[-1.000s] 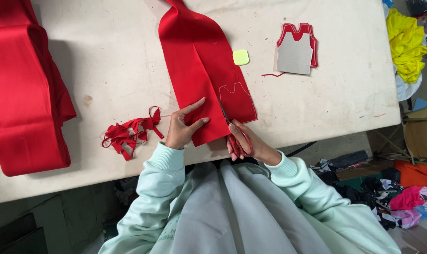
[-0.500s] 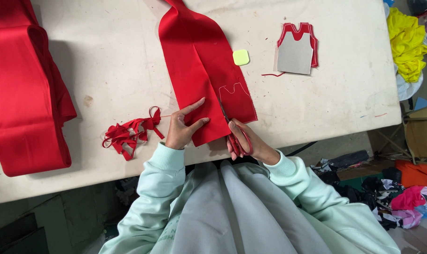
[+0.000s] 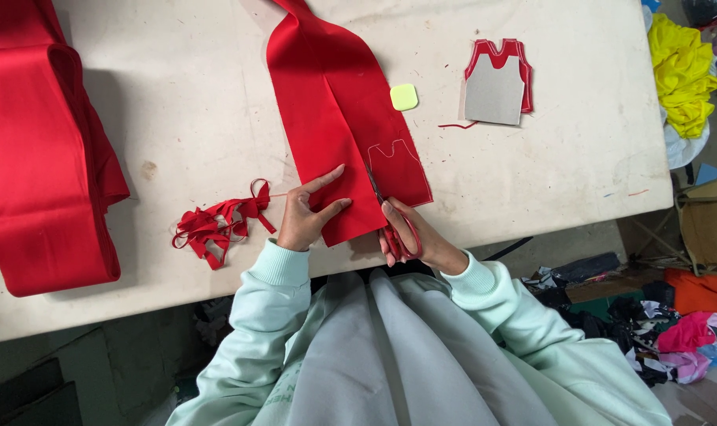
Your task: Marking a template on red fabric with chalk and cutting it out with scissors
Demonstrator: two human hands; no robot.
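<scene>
The left hand (image 3: 307, 217) is pressing flat, fingers spread, on the red fabric strip (image 3: 335, 118) lying at the counter's (image 3: 177, 118) centre. At four o'clock from it, the right hand (image 3: 413, 237) is gripping red-handled scissors (image 3: 390, 217), blades pointing toward eleven o'clock into the cloth.
</scene>
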